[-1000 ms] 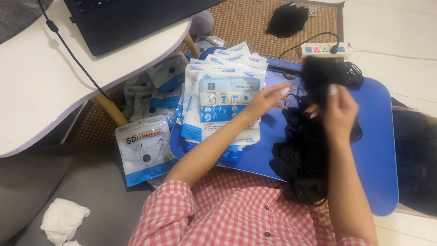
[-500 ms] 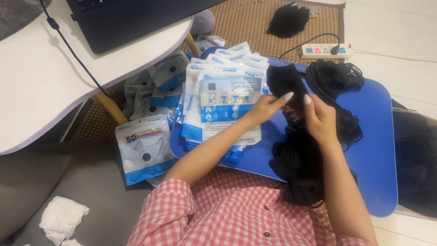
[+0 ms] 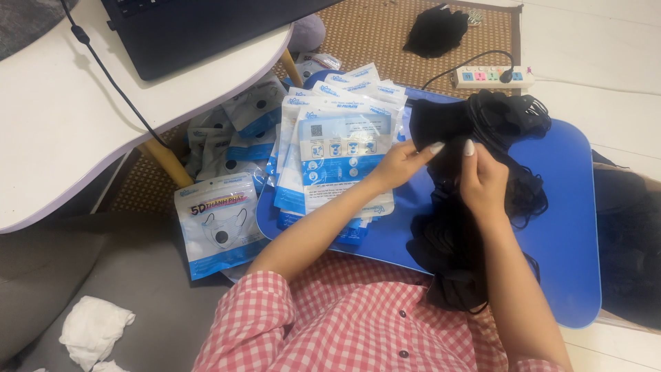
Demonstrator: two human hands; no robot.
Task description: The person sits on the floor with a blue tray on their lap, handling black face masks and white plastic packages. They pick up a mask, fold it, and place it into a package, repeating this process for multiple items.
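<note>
Both hands meet over a blue lap table (image 3: 564, 227). My left hand (image 3: 403, 164) and my right hand (image 3: 482, 180) pinch the same black face mask (image 3: 441, 124) between their fingertips, holding it above a pile of black masks (image 3: 475, 227) that spreads across the table. Just left of my left hand lies a fanned stack of blue-and-white mask pouches (image 3: 337, 158). My forearms come up from a red checked shirt (image 3: 330, 324).
A white desk (image 3: 76, 131) with a black laptop (image 3: 200, 27) and cable stands at the left. Filled mask packets (image 3: 219, 224) lie on the floor below it. A power strip (image 3: 492, 76) and a black cloth (image 3: 435, 31) rest on the woven mat. Crumpled white tissue (image 3: 93, 331) lies bottom left.
My right hand has come down and leftward from the raised mask bundle to meet my left hand. Both now grip one black mask near the pouch stack.
</note>
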